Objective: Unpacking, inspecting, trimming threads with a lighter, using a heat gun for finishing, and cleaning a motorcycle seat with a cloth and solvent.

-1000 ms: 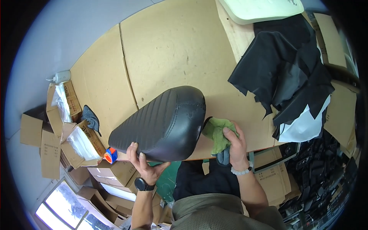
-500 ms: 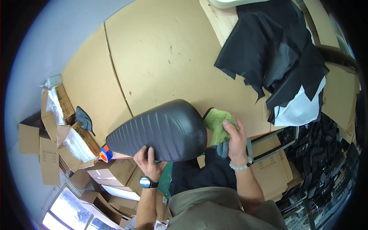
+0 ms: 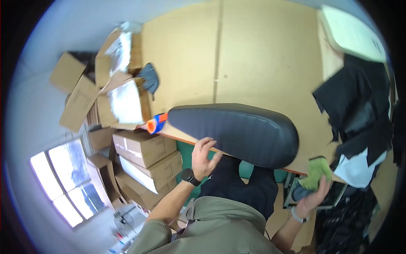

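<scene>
A long black padded seat (image 3: 237,131), like a motorcycle seat, lies across the front edge of the table, with its narrow end to the left. Ribs run over its narrower part. My left hand (image 3: 204,158) is at its near edge, fingers apart, the fingertips at or just against the side. Out to the right, clear of the seat, my right hand (image 3: 317,198) grips a green cloth (image 3: 316,172). A blue-grey cloth part (image 3: 301,192) hangs below it under my palm. By the seat's narrow tip stands a blue and orange tape dispenser-like object (image 3: 156,123).
The tan table (image 3: 182,63) has a seam across it. Black sheet material (image 3: 353,95) and a white sheet (image 3: 357,169) hang at the right, below a pale molded piece (image 3: 353,34). Open cartons (image 3: 122,99) and a grey-blue cloth (image 3: 149,78) are at the left; stacked boxes (image 3: 146,148) stand below.
My view has turned, so the seat now lies more level and further right. My right hand has drawn away from the seat's wide end with the green cloth. The left hand stays by the near edge.
</scene>
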Demonstrator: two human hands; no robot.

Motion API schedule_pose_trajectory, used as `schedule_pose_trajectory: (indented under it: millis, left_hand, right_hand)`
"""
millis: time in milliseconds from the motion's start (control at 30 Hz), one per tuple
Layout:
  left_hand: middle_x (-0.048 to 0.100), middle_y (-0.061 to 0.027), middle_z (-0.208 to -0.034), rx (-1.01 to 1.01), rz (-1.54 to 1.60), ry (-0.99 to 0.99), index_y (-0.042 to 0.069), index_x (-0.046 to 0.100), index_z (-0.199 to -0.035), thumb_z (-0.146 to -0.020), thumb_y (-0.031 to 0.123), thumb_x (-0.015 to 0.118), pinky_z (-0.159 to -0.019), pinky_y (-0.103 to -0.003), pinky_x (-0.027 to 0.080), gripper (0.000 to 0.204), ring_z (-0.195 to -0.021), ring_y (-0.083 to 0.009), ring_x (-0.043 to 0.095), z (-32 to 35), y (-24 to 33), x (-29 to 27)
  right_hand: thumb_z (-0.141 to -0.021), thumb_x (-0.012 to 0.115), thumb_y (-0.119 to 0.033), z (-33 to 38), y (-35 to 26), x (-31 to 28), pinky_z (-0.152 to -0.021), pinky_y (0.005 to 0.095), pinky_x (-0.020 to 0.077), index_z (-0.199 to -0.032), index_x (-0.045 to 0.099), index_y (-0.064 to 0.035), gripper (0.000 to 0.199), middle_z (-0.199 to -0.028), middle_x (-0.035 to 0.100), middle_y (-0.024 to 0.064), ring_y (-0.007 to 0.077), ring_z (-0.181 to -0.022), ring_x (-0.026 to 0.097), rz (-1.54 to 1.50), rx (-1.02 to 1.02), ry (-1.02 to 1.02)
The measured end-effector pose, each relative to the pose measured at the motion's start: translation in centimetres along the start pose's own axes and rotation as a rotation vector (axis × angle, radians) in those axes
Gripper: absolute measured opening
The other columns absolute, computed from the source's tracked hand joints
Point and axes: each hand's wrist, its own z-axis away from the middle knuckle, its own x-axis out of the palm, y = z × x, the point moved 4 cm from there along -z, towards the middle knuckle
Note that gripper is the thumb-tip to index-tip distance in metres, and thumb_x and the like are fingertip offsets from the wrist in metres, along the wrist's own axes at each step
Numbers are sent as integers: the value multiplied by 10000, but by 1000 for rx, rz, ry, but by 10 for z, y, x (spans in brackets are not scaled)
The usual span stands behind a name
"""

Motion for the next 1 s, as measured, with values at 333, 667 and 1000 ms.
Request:
schedule_pose_trajectory:
  millis: [333, 667, 1000]
  left_hand:
    - [578, -175, -1029, -878, -143, 477, -48, 573, -1087, -835, 319, 729, -875, -375, 464, 472, -952, -277, 565, 103, -256, -98]
    - [582, -197, -1123, -313, 192, 209, -9, 569, -1139, -819, 219, 718, -957, -442, 433, 420, -1077, -377, 546, 75, -174, -87]
    - [590, -203, -1091, -376, 305, 312, -26, 566, -1134, -821, 277, 722, -930, -413, 450, 464, -1050, -359, 567, -29, -215, -163]
  right_hand:
    - [-871, 560, -221, 158, 12, 147, -969, 357, 447, -1235, 536, 57, 459, -1144, 607, 159, 247, -1050, 599, 144, 55, -638]
    - [-869, 688, -116, 278, 90, 229, -923, 280, 468, -1277, 539, 3, 450, -1160, 626, 79, 146, -1054, 593, 249, 284, -911]
    - [-828, 654, -4, 282, 91, 232, -930, 332, 497, -1224, 502, -11, 424, -1152, 611, 100, 193, -1056, 610, 51, 192, -750]
